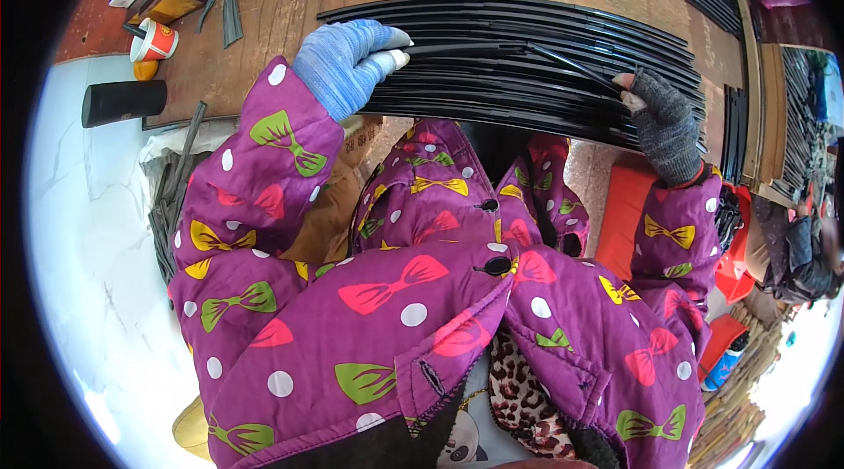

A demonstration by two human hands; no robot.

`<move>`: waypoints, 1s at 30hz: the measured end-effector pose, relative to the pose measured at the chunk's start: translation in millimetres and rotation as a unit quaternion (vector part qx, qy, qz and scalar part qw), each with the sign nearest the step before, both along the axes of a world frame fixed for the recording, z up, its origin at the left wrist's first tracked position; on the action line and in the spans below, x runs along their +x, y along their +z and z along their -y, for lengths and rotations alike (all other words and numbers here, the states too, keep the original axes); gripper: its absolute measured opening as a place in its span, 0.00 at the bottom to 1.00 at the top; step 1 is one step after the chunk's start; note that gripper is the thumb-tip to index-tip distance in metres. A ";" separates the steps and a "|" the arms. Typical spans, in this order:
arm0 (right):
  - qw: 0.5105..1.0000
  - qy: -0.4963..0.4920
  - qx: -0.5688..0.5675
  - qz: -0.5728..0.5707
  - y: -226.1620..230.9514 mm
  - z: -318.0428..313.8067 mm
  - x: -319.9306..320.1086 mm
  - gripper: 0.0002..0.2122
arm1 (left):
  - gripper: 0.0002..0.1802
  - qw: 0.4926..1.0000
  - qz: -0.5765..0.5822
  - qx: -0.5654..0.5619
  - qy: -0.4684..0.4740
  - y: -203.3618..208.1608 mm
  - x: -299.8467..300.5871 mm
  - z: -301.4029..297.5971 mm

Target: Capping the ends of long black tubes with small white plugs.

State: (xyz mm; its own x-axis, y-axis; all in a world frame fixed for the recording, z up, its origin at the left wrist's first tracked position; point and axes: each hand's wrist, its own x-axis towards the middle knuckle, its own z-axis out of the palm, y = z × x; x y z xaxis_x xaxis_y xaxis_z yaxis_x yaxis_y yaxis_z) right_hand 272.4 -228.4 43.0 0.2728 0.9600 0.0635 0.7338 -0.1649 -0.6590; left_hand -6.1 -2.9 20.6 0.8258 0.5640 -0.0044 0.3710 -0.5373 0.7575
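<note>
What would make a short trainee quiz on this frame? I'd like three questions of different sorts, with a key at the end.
1. Multiple choice: what covers the right hand?
A) a bright red rubber glove
B) a dark-grey knitted glove
C) a yellow leather mitten

2. True or false: the left hand holds a slender black strip between its thumb and fingers.

3. Fill in the blank: in the picture, the round red-and-white paper cup is to the ____ of the left hand.

Key: 1. B; 2. True; 3. left.
</note>
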 end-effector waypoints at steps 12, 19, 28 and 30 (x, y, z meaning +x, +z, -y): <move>0.999 0.008 0.017 0.042 -2.8 3.9 -3.0 0.08 | 0.11 0.998 -0.035 -0.058 -0.005 -2.1 -0.5 -1.6; 0.999 -0.007 0.014 0.044 2.0 8.8 -3.9 0.08 | 0.11 0.999 -0.015 -0.046 -0.016 -6.6 -2.4 -0.3; 0.984 -0.064 0.075 0.146 9.0 16.8 -3.0 0.08 | 0.12 0.987 -0.035 -0.155 0.032 -3.8 -12.4 -6.6; 0.981 -0.040 0.087 0.167 10.0 10.3 -9.3 0.08 | 0.12 0.985 -0.036 -0.163 0.032 1.7 -7.8 -2.2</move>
State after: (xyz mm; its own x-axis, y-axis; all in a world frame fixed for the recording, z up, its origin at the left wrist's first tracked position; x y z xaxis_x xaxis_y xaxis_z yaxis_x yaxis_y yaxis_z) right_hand 263.1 -238.7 53.0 0.2833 0.9025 0.3244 0.9032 -0.1373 -0.4066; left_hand -13.9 -0.7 22.4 0.7793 0.5740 -0.2513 0.4558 -0.2440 0.8560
